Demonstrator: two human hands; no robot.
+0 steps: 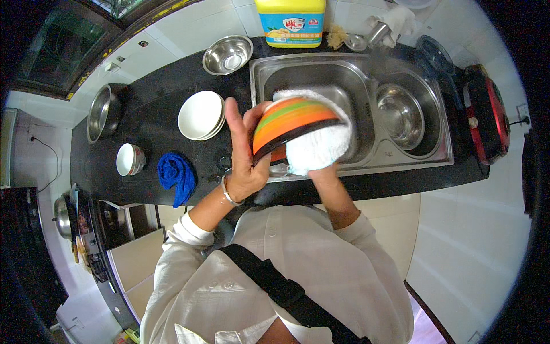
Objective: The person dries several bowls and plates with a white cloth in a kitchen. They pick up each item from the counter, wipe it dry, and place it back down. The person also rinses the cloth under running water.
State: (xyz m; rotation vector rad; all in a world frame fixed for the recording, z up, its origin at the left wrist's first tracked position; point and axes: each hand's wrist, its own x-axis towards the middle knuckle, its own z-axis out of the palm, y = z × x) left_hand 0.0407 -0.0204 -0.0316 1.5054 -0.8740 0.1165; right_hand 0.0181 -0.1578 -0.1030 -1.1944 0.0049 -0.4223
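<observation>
An orange bowl (295, 121) with green, yellow and black stripes is held tilted on its side over the front of the sink. My left hand (247, 163) grips its left edge, thumb and fingers around the rim. A white cloth (321, 150) is pressed into the bowl and also shows behind its far edge. My right hand (324, 174) is mostly hidden under that cloth, closed on it at the bowl's right side; only the wrist side shows.
Left of the sink (349, 167) are stacked white bowls (197, 116), a small cup-like bowl (127, 159), a blue cloth (175, 175) and metal basins (228, 55), (102, 114). Another metal basin (401, 117) sits in the right sink bowl. A yellow jug (291, 23) stands behind; a red-black appliance (487, 114) is right.
</observation>
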